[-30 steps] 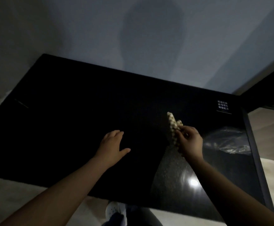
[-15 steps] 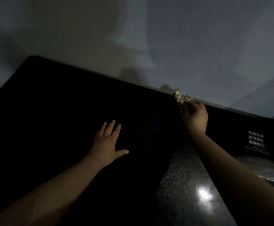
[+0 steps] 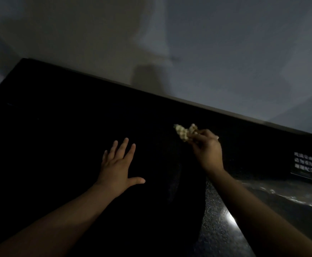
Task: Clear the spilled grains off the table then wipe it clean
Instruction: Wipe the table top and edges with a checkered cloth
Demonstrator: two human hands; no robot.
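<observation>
Black glossy table (image 3: 58,145) is shown across the lower two-thirds of the frame, dimly lit, w/ a grey wall (image 3: 225,52) above. Left hand (image 3: 121,167) is laid flat on the tabletop at centre, fingers straight and spread, thumb out to the right; nothing is held. Right hand (image 3: 208,149) is seen right of centre, fingers curled round a bunched, pale checked cloth (image 3: 184,132). The cloth sticks out up and left of the knuckles, a little short of the table's far edge. Whether it touches the surface cannot be told; too dark.

Change vs. 1 sec ago: the cloth was then held at mid-table, beside the crumpled clear plastic (image 3: 290,197). Half a sec ago it was carried up to the far edge; now it is drawn back slightly and toward the left. Left hand is kept in much the same flat pose throughout. The view is also tilted, so the white-lettered label (image 3: 304,165) and the plastic are pushed to the right edge of the frame.

Judgement: the wiping stage is prob. under way, w/ strokes run out to the far edge and back. No grains can be made out. Speckles by the light glare (image 3: 232,218) at lower right may be stone pattern or residue; this cannot be told. The left half of the table is prob. yet to be wiped.
</observation>
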